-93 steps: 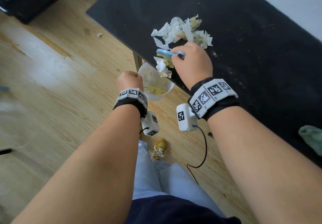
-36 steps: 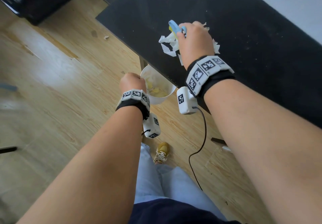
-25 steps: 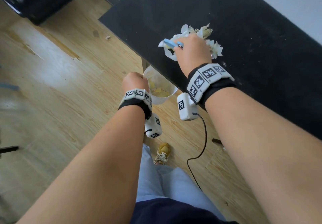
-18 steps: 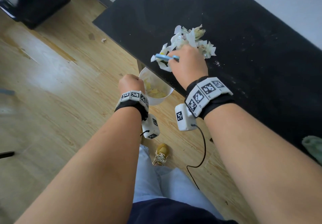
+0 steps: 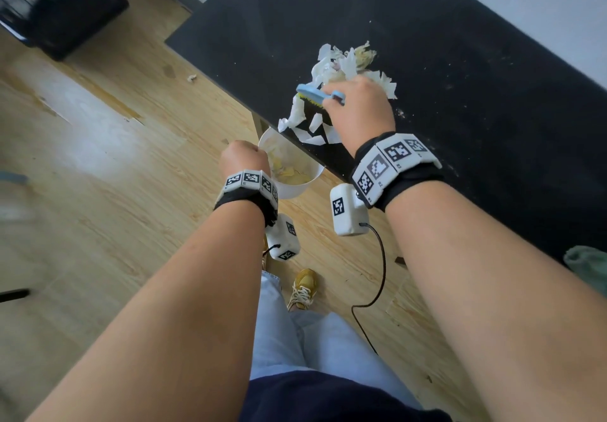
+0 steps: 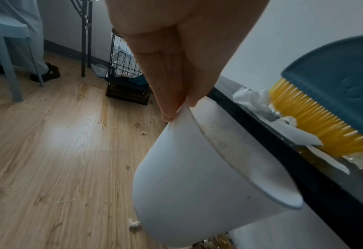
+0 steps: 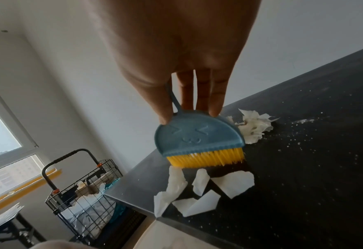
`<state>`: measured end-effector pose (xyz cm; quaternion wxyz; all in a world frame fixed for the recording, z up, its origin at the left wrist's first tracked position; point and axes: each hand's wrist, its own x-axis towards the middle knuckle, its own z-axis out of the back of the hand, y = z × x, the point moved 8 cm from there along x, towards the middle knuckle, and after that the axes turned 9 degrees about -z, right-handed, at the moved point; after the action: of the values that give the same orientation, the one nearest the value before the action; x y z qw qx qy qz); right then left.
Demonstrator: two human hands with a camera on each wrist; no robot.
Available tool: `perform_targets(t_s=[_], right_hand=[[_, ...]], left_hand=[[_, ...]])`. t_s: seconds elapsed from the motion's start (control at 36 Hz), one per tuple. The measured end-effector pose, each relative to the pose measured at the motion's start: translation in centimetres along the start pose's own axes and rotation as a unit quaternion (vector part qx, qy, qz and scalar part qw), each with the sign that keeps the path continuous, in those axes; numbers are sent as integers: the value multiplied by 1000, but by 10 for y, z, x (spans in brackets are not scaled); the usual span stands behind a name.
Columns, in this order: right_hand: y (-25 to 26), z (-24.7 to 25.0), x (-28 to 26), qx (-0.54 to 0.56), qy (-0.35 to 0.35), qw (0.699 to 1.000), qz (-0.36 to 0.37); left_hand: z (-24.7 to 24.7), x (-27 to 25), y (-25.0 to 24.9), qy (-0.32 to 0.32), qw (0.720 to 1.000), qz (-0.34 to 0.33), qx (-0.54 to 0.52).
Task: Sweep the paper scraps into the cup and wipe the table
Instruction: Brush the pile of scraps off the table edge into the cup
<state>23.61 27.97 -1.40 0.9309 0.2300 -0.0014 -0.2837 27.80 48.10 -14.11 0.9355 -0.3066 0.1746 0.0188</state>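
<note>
My left hand [image 5: 244, 158] pinches the rim of a white cup [image 5: 295, 176] [image 6: 197, 182], held just below the near edge of the black table [image 5: 460, 76]; yellowish scraps lie inside it. My right hand [image 5: 359, 106] grips a small blue brush [image 5: 313, 94] [image 7: 197, 136] with yellow bristles [image 7: 206, 159] [image 6: 321, 123]. The bristles sit on the tabletop close to the edge, above the cup. Several white paper scraps [image 7: 199, 193] [image 5: 305, 122] lie between bristles and edge, some overhanging. A bigger pile of crumpled scraps [image 5: 348, 63] [image 7: 253, 126] stays behind the brush.
A green cloth [image 5: 588, 265] lies at the table's right edge. White crumbs [image 7: 300, 134] speckle the tabletop. Loose scraps [image 6: 133, 224] lie on the wooden floor. A black wire basket cart [image 7: 82, 185] [image 5: 62, 4] stands beyond the table's far corner. My shoe [image 5: 303, 287] is under the cup.
The right hand reached the brush out to the scrap pile and has drawn it back toward the table edge, dragging several scraps along. The left hand kept the cup under the edge.
</note>
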Motion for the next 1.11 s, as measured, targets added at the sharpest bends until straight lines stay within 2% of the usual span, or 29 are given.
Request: perform_targets(t_s=[0.11, 0.22, 0.33, 0.42, 0.61, 0.72, 0.92, 1.11], right_hand=[[4, -10, -9, 6, 37, 999, 33], [-1, -14, -19, 20, 51, 998, 36], [-4, -10, -26, 30, 44, 997, 47], [-6, -2, -29, 31, 13, 998, 56], [-30, 17, -29, -1, -64, 998, -18], [-37, 13, -32, -10, -56, 997, -46], [-31, 6, -34, -5, -43, 998, -48], [-11, -2, -33, 1, -21, 999, -33]], left_hand=[[1, -2, -2, 2, 1000, -3, -6], [2, -4, -3, -2, 1000, -5, -5], [1, -4, -4, -5, 1000, -3, -4], [0, -5, -4, -6, 1000, -2, -6], [-2, -8, -4, -10, 1000, -6, -6], [0, -12, -5, -6, 1000, -5, 1], [3, -7, 3, -15, 1000, 16, -1], [10, -5, 5, -17, 1000, 8, 13]])
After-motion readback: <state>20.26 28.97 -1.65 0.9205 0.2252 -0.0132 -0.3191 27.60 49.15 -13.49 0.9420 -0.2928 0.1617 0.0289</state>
